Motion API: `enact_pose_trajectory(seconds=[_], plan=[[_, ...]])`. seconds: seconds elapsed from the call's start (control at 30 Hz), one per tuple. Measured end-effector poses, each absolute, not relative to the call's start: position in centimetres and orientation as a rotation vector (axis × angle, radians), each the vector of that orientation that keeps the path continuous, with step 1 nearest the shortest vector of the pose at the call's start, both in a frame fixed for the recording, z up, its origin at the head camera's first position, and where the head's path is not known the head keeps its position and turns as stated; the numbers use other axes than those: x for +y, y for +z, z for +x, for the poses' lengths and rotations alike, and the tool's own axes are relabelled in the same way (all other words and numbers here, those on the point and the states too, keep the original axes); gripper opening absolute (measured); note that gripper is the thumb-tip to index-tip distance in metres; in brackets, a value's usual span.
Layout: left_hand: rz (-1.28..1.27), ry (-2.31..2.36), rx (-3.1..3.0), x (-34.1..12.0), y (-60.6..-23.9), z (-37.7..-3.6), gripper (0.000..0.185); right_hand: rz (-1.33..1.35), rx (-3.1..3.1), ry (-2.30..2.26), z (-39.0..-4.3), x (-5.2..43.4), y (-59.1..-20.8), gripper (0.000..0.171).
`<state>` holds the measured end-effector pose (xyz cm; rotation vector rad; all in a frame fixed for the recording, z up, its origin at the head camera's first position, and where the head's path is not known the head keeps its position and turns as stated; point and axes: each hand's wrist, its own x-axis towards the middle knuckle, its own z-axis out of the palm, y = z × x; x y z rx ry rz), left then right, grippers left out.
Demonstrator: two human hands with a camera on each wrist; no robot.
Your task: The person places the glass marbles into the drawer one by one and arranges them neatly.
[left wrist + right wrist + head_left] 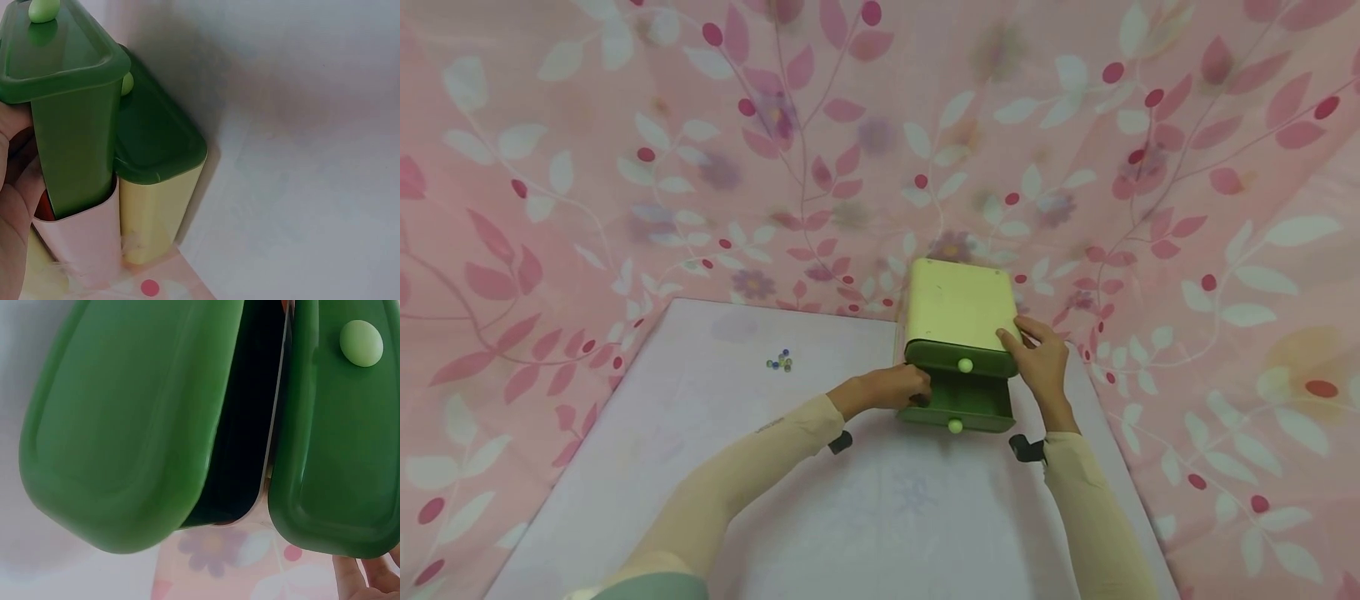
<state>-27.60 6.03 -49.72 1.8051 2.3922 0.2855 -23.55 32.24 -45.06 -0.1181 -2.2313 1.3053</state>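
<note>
A small pale-yellow plastic cabinet with two green drawers (957,312) stands at the far edge of the pale lilac counter (880,508), toward its right corner, close against the pink leaf-patterned cloth backdrop (625,167); its lower green drawer (958,408) is pulled out toward the near edge, while the upper green drawer (961,360) sits closed, each with a round pale-green knob; the left hand (891,387) grips the left side of the lower drawer, fingers curled round its wall, and the left wrist view shows that hand against the drawer's side; the right hand (1037,362) rests on the cabinet's right front corner, fingers spread and laid straight over the top edge; a little cluster of coloured glass beads (781,362) lies well apart, toward the counter's far left corner.
</note>
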Motion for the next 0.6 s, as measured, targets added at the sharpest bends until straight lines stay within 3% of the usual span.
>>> enact_pose_trajectory(seconds=[0.6], plan=[[1.837,0.553,2.422,3.4,-49.2,-26.7,0.016,-0.116,-2.238,1.289,-23.3,32.2,-45.1,0.044]])
